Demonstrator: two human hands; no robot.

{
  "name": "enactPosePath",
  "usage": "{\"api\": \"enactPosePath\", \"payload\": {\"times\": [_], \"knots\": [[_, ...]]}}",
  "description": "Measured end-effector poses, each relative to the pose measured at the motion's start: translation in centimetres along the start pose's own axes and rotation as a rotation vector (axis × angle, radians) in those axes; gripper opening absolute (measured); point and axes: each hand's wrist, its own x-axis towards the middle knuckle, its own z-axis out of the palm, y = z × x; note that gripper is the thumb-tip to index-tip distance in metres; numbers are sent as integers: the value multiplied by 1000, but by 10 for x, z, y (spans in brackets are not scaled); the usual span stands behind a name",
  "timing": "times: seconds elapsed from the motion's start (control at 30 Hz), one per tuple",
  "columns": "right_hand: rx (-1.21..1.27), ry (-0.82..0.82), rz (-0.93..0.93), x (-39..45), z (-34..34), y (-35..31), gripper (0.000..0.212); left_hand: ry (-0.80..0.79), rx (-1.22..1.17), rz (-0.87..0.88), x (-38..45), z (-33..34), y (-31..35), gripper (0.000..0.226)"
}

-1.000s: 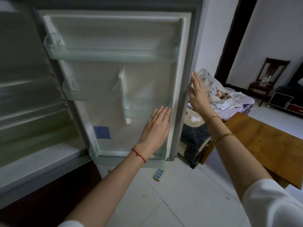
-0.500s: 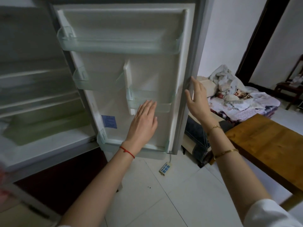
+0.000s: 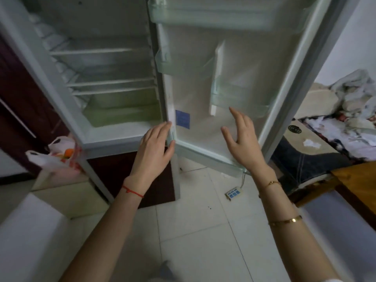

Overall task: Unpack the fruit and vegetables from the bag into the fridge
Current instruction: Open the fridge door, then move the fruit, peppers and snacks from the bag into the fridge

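The fridge (image 3: 85,127) stands wide open, its shelves bare and a pale green drawer (image 3: 122,110) at the bottom. Its door (image 3: 284,74) swings out to the right, with see-through racks on the inside. My left hand (image 3: 154,147) is open near the door's hinge corner, fingers flat. My right hand (image 3: 244,139) is open too, fingers spread in front of the door's lower inner face, holding nothing. A white plastic bag (image 3: 55,157) with something orange inside sits low at the left, beside the fridge.
A white block (image 3: 30,237) and a cream box (image 3: 67,192) stand at the lower left. A power strip (image 3: 234,193) lies on the tiled floor under the door. At the right are a wooden table (image 3: 358,184) and a bed piled with cloth (image 3: 345,119).
The view has swung left and down, bringing the fridge's inside and the bag into sight. Both hands have come off the door's outer edge and drifted left across its inner face.
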Motion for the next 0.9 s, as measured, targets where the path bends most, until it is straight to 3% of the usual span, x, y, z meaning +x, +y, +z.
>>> {"api": "enactPosePath", "payload": {"times": [0.47,0.9], "knots": [[182,-290,-142,-18,118,-77,51,90,121,-457,-129,-67,-108,43],[201,-492,-274,14,272,-191,45,157,148,-704,-177,-120,-249,40]]}}
